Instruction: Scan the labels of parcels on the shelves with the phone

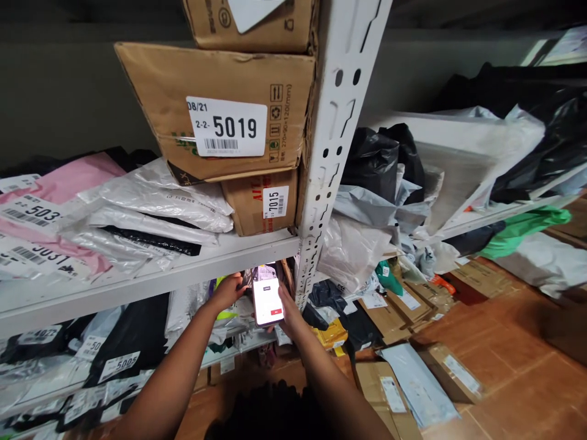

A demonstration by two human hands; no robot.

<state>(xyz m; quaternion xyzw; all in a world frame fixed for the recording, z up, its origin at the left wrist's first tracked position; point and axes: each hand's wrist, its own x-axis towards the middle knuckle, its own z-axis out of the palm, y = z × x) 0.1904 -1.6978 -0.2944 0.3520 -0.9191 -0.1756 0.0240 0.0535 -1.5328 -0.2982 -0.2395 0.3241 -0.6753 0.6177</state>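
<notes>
My right hand (pixel 288 308) grips a smartphone (pixel 266 296) from its right side; the lit screen shows a white page with a small red button. My left hand (pixel 229 288) reaches under the white shelf board (pixel 183 269), fingers curled on a parcel with a yellow-green patch (pixel 224 315) on the lower shelf, right beside the phone. Above sit a cardboard box labelled 5019 (pixel 220 110) and a smaller box labelled 7015 (pixel 261 201).
Grey and pink poly mailers (pixel 137 208) crowd the left shelf. A white perforated upright (pixel 334 134) divides the racks. Black and grey bags (pixel 380 177) fill the right shelf. Cardboard boxes and mailers (pixel 413 373) lie on the orange tiled floor.
</notes>
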